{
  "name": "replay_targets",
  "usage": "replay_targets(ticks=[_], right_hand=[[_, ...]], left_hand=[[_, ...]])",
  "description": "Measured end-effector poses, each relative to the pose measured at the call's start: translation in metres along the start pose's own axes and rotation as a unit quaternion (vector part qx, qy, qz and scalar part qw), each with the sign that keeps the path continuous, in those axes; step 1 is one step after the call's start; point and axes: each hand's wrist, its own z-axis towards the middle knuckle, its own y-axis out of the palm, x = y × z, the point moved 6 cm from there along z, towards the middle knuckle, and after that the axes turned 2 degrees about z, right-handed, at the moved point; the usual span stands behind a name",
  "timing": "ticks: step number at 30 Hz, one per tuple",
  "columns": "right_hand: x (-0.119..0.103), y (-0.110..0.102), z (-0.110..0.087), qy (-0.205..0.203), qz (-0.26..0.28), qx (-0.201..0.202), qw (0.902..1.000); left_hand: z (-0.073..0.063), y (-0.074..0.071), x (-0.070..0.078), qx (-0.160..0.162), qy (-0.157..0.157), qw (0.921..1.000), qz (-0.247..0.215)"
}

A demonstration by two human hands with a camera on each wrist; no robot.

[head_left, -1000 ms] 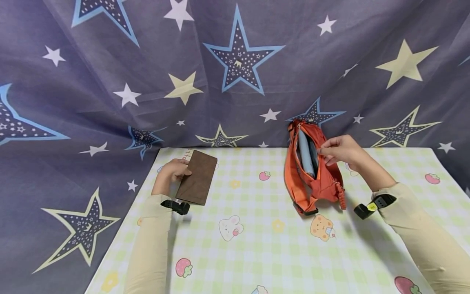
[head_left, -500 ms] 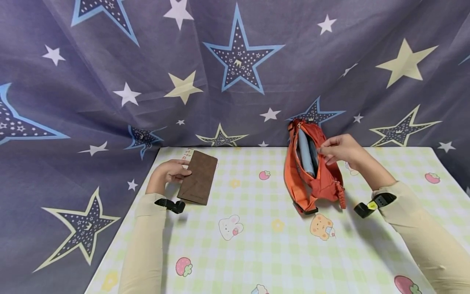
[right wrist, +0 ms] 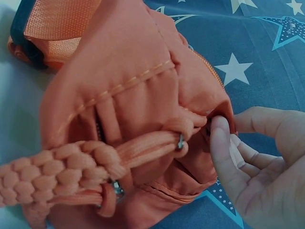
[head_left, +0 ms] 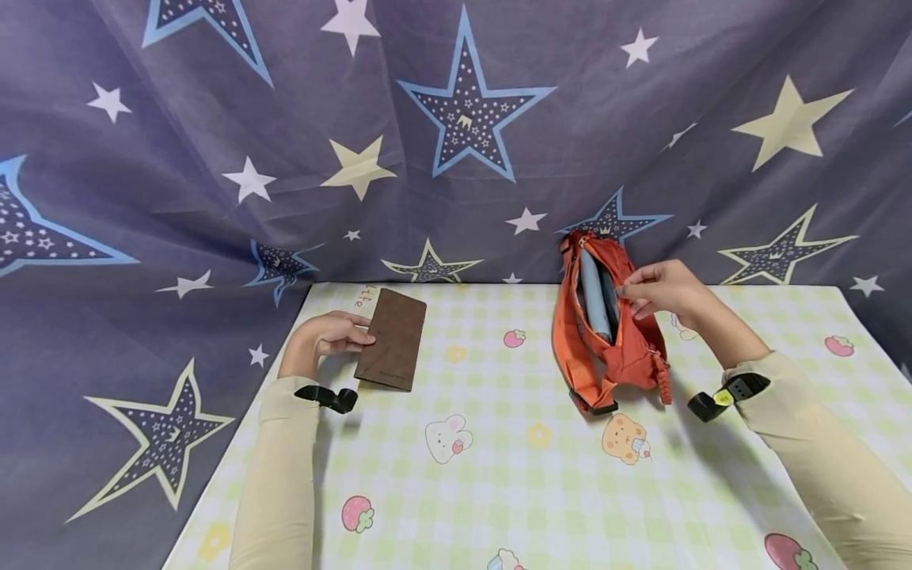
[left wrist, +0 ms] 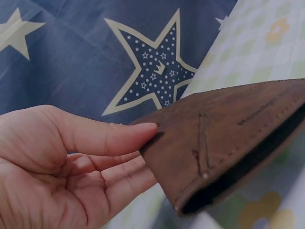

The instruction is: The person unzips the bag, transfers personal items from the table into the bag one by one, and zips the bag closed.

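My left hand pinches a brown leather wallet by its left edge, thumb on the near face. In the left wrist view the wallet shows stitching, small lettering and a dark gap between its layers. On the right, my right hand pinches the opening's edge of an orange bag, which is unzipped. A light blue item lies inside the bag; its kind is unclear. In the right wrist view the thumb and finger squeeze the bag's fabric, near a braided cord pull.
The table has a green-and-white checked cloth with printed cartoon figures. A dark blue star-patterned curtain hangs right behind it and along the left side. The bag's strap and black buckle lie on its near side.
The left hand has moved slightly left, and the wallet has turned a little more face-on and shifted slightly up and right. The right hand and the bag stay as they were.
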Motion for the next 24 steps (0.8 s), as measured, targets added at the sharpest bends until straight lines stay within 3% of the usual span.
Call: replay_targets(ticks=[13,24], right_hand=[[0.0000,-0.0002,0.0001,-0.004,0.004,-0.002,1.0000],[-0.0014,-0.0003,-0.0011,-0.003,0.002,-0.006,1.0000]], left_hand=[[-0.0032,0.0030,-0.0012,0.007,-0.021,0.9998,-0.002],[-0.0015,0.0070,-0.0028,0.009,-0.009,0.9988,-0.048]])
